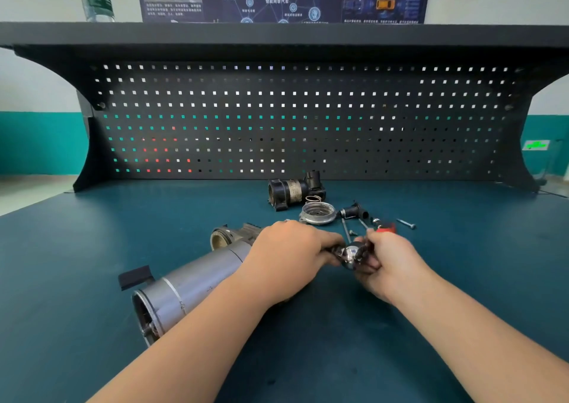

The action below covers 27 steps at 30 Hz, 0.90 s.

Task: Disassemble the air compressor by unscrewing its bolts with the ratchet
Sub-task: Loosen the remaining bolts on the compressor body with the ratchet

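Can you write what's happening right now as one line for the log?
left hand: grips ratchet | right hand: holds ratchet head | compressor: lying on bench | loose bolt: behind hands

Single head view — looks forward and down, close over workbench (92, 248), facing pegboard (292, 119).

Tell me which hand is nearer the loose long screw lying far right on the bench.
Right. The right hand sits just below-left of the long screw; the left hand is farther left, beside the compressor body.
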### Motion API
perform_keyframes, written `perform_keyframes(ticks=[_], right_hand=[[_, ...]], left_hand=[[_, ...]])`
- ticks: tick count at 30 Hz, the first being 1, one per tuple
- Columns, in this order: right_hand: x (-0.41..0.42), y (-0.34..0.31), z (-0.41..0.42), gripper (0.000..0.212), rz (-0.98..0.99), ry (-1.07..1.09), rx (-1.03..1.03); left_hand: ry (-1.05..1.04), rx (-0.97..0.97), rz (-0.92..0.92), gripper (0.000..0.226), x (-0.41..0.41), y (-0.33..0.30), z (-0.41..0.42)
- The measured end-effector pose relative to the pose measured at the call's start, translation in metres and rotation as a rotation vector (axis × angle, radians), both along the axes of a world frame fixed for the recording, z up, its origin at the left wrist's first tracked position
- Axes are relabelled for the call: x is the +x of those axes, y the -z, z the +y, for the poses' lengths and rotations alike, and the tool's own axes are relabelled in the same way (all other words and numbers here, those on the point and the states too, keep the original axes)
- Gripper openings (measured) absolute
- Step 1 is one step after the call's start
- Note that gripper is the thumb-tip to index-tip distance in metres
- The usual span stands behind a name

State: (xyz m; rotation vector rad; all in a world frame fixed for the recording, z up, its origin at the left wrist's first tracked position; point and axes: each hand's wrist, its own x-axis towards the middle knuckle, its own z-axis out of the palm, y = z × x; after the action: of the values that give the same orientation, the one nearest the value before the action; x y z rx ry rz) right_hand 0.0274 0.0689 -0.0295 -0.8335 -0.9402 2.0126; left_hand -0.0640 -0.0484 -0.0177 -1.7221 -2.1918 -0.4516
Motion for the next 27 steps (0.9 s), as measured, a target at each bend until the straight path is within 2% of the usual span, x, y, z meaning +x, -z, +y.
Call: perform_keyframes(ticks=[1,3,4,6,8,10,11,12,13,14,16,18,20,21,22,24,25,27], right_hand=[[-0.001,0.000,-0.001,0.034,0.004,-0.016,-0.034],[-0.002,-0.003,-0.001,0.027,-0.019,0.032,0.120],[-0.001,-0.005,-0.002,0.024,-0.042,0.071,0.297],[0.005,-0.009,-0.005,0.020,-0.084,0.113,0.781],[0.014,-0.011,-0.013,0.014,-0.057,0.072,1.268],[0.020,-0.011,-0.018,0.003,-0.141,0.055,1.737],[0.021,-0.009,-0.020,0.007,-0.188,0.089,1.915],[0.020,-0.007,-0.020,0.011,-0.208,0.116,2.000],[0.019,-0.007,-0.022,0.011,-0.209,0.133,1.962],[0.018,-0.006,-0.023,0.007,-0.177,0.135,1.829],[0.014,-0.007,-0.019,0.011,-0.140,0.177,1.467],[0.009,-0.009,-0.009,0.018,-0.196,0.215,1.008],[0.005,-0.007,0.000,0.022,-0.115,0.122,0.413],[0.003,-0.004,0.001,0.024,-0.051,0.061,0.187],[0.002,-0.002,0.001,0.026,-0.019,0.019,0.059],[0.000,-0.001,0.001,0.026,-0.045,-0.001,0.064],[-0.001,-0.001,0.000,0.024,-0.065,0.027,0.179],[0.003,-0.005,-0.003,0.021,-0.073,0.111,0.544]], left_hand=[[0.001,0.002,-0.002,0.026,0.000,0.000,0.000],[0.016,-0.005,0.010,0.028,0.000,0.000,-0.001],[0.027,-0.014,0.022,0.030,0.000,0.000,-0.002],[0.045,-0.042,0.034,0.029,-0.001,-0.001,-0.002],[0.043,-0.059,0.015,0.024,-0.002,-0.002,-0.003],[0.031,-0.034,0.017,0.020,-0.002,-0.001,-0.002],[0.020,-0.015,0.035,0.019,-0.001,-0.001,-0.001],[0.008,-0.003,0.050,0.019,0.000,0.000,-0.001],[0.006,0.002,0.052,0.019,0.000,0.000,-0.001],[0.012,-0.001,0.045,0.017,0.001,0.000,-0.001],[0.021,-0.017,0.033,0.019,0.000,0.000,-0.001],[0.024,-0.018,0.031,0.022,0.000,-0.001,0.000],[0.022,-0.004,0.022,0.023,0.000,-0.001,0.000],[0.021,0.004,0.009,0.023,0.000,-0.001,0.000],[0.021,0.005,-0.006,0.024,0.000,-0.001,0.000],[0.024,-0.013,-0.029,0.025,-0.001,-0.002,0.000],[0.026,-0.033,-0.027,0.028,-0.002,-0.002,-0.001],[0.036,-0.079,0.007,0.036,-0.001,-0.003,-0.002]])
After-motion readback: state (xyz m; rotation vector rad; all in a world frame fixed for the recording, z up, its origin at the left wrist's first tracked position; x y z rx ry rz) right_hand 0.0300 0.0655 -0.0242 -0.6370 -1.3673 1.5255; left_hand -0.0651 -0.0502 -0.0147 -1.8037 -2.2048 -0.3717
